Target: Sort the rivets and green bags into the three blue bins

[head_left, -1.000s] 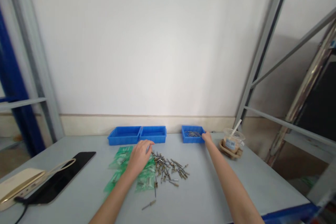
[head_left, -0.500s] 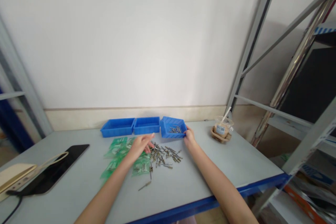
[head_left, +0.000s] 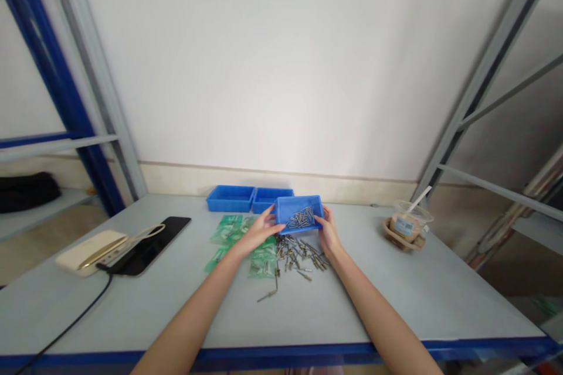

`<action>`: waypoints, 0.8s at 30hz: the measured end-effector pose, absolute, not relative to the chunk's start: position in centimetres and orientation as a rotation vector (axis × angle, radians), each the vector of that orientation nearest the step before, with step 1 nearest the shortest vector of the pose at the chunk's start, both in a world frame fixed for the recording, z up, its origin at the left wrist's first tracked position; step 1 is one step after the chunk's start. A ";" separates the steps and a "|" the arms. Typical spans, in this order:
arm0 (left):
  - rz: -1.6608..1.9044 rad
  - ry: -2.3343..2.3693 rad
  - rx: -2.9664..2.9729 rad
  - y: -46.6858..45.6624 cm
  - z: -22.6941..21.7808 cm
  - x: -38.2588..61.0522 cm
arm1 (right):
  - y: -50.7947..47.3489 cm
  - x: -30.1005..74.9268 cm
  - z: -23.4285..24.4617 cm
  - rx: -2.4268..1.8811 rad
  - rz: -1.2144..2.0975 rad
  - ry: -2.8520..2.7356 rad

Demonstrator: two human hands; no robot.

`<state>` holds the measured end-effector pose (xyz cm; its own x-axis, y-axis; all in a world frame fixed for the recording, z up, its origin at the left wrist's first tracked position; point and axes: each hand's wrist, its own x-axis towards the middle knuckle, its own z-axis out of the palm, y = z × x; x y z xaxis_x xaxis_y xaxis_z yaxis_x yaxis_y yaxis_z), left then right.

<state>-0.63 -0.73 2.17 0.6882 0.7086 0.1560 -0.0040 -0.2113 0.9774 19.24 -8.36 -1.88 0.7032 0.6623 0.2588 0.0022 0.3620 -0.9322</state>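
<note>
I hold a small blue bin (head_left: 298, 216) tilted toward me, just above the table, with several metal rivets inside it. My left hand (head_left: 259, 232) grips its left end and my right hand (head_left: 328, 234) grips its right end. Right below the bin lies a loose pile of rivets (head_left: 298, 256) on the grey table (head_left: 378, 299). Green plastic bags (head_left: 233, 233) are spread under and beside my left wrist. One stray rivet (head_left: 267, 296) lies nearer to me.
Two more blue bins (head_left: 249, 198) sit side by side by the wall. At the left lie a black flat pad (head_left: 152, 239) and a cream device (head_left: 90, 251) with a cable. A clear cup with a stick (head_left: 407, 224) stands at the right. Shelf posts flank the table.
My right hand has drawn the blue bin from the far right of the table to above the rivet pile. My left hand rose from the bags and took its left end.
</note>
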 end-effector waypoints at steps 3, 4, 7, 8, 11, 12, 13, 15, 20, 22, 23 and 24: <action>0.763 0.547 1.653 -0.4 2.4 -1.0 | -9.0 18.9 -1.2 -1.052 0.570 -0.705; 0.776 0.529 1.650 -0.3 2.4 -1.1 | -9.2 18.8 -1.0 -1.039 0.597 -0.703; 0.805 0.467 1.674 -0.1 2.5 -1.2 | -9.5 18.8 -0.8 -1.005 0.669 -0.733; 0.807 0.450 1.685 0.0 2.5 -1.2 | -9.5 18.8 -0.9 -0.993 0.687 -0.750; 0.804 0.430 1.675 0.5 2.2 -1.1 | -9.4 18.8 -1.5 -0.980 0.715 -0.788; 0.801 0.429 1.666 0.6 2.1 -1.1 | -9.4 18.8 -1.7 -0.985 0.716 -0.792; 0.799 0.430 1.660 0.7 2.1 -1.1 | -9.3 18.8 -1.9 -0.990 0.720 -0.795; 0.799 0.428 1.662 0.8 2.0 -1.2 | -9.2 18.8 -2.2 -0.984 0.742 -0.791; 0.800 0.379 1.685 0.8 2.4 -1.2 | -9.1 18.9 -2.5 -0.922 0.825 -0.753; 0.805 0.367 1.699 0.9 2.5 -1.3 | -9.0 19.0 -2.7 -0.927 0.828 -0.746; 0.813 0.361 1.708 1.0 2.6 -1.3 | -9.0 19.0 -2.8 -0.939 0.824 -0.749; 0.822 0.353 1.718 1.1 2.7 -1.4 | -8.9 19.0 -2.8 -0.956 0.817 -0.758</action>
